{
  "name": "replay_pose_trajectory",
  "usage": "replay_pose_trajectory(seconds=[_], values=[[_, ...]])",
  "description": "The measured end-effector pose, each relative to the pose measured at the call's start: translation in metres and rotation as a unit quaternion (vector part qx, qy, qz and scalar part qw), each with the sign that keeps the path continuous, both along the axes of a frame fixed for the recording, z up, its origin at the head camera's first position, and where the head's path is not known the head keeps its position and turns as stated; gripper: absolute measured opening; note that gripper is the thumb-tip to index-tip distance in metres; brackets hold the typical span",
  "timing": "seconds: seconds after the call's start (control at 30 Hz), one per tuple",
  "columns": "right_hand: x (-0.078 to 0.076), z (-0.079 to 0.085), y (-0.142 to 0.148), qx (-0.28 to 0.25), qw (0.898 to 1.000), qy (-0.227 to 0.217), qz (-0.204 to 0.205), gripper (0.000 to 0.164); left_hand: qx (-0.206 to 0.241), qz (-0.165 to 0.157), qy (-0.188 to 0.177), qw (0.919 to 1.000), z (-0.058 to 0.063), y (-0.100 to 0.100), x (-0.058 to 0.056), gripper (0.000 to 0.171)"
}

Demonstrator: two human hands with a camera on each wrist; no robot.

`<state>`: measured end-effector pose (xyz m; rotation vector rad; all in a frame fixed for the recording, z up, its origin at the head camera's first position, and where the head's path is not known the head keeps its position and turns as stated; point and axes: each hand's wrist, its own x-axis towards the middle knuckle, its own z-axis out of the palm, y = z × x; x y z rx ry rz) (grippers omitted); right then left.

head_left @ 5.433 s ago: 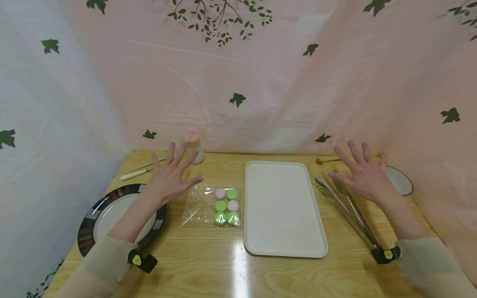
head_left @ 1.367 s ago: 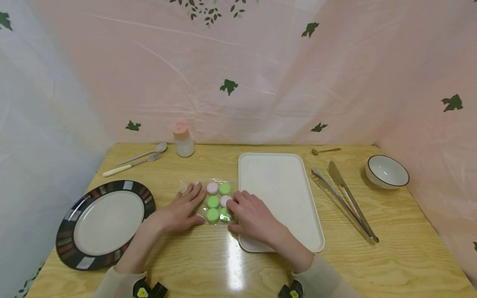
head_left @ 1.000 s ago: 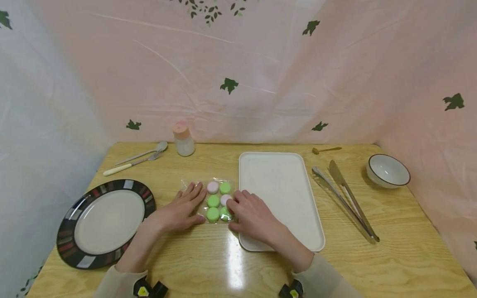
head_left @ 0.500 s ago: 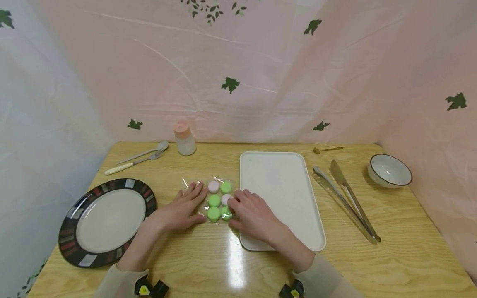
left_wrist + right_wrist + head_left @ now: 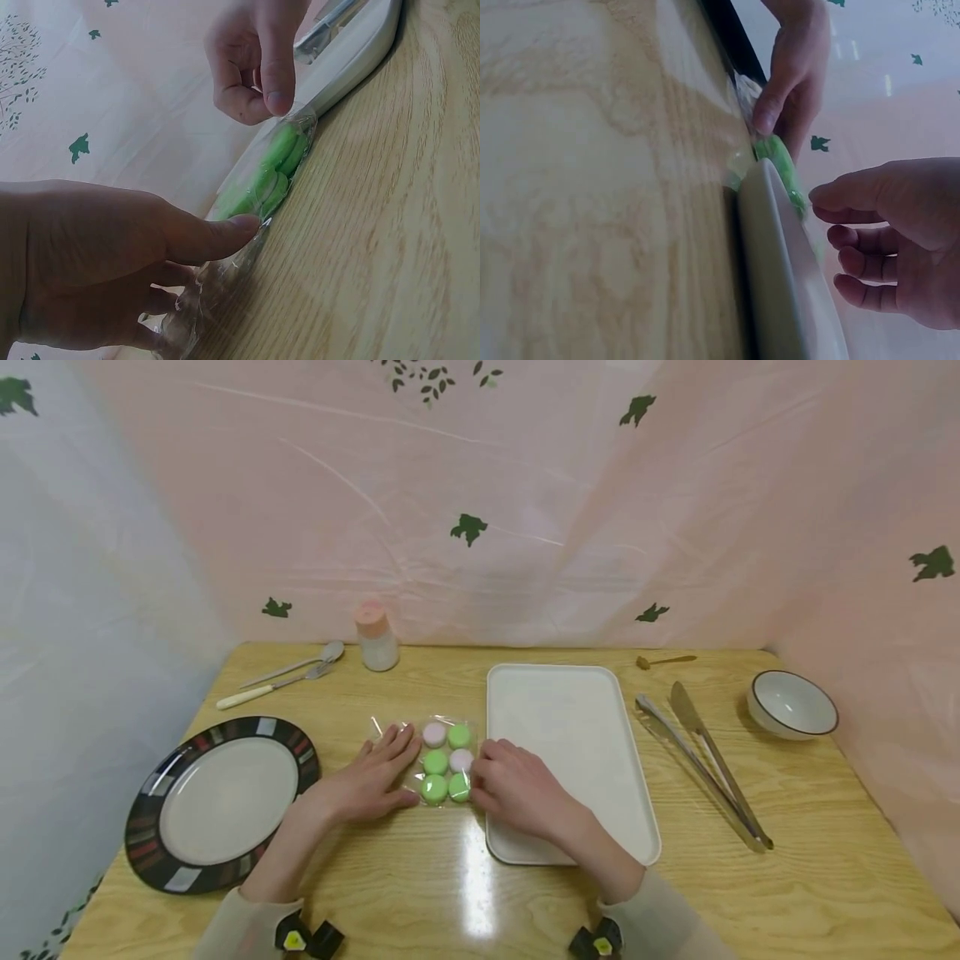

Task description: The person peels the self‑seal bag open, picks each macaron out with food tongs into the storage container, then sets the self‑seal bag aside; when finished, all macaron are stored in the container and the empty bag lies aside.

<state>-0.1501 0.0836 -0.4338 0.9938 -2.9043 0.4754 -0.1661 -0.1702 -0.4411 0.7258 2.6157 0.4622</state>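
A clear plastic bag (image 5: 411,774) holding several green and pale pink macarons (image 5: 435,763) lies on the table, its right side against the white tray's edge. My left hand (image 5: 373,778) rests on the bag's left part, fingers spread and straight, thumb at the near edge. My right hand (image 5: 521,787) is at the bag's right edge, over the tray's left rim. In the left wrist view, the thumb and forefinger of the right hand (image 5: 255,64) pinch the film by the green macarons (image 5: 274,169). The right wrist view shows its other fingers (image 5: 866,292) loosely curled.
The white tray (image 5: 570,735) lies right of the bag, with metal tongs (image 5: 712,768) beyond it. A bowl (image 5: 792,704) and small brown-tipped stick (image 5: 666,661) are back right. A dark-rimmed plate (image 5: 225,802), fork (image 5: 273,687), spoon (image 5: 300,664) and pink-capped shaker (image 5: 377,639) are on the left.
From the spread hands at the start, both came to the bag. In the last half second my right hand has slid slightly right, off the macarons to the bag's edge; the left stays put.
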Motion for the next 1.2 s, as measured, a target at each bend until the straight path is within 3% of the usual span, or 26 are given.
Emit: replay_pose_trajectory(seconds=[0.43, 0.7, 1.2], values=[[-0.007, 0.005, 0.003, -0.008, 0.998, -0.059, -0.020, 0.013, 0.000, -0.003, -0.004, 1.0000, 0.003, 0.001, 0.000, 0.077], [-0.014, 0.005, -0.005, 0.019, 0.998, -0.053, -0.003, 0.012, 0.004, -0.003, -0.002, 1.0000, 0.004, 0.000, 0.002, 0.077], [-0.017, 0.004, 0.005, -0.006, 0.995, -0.100, -0.019, 0.018, -0.010, -0.001, -0.009, 0.9999, 0.001, -0.001, 0.000, 0.078]])
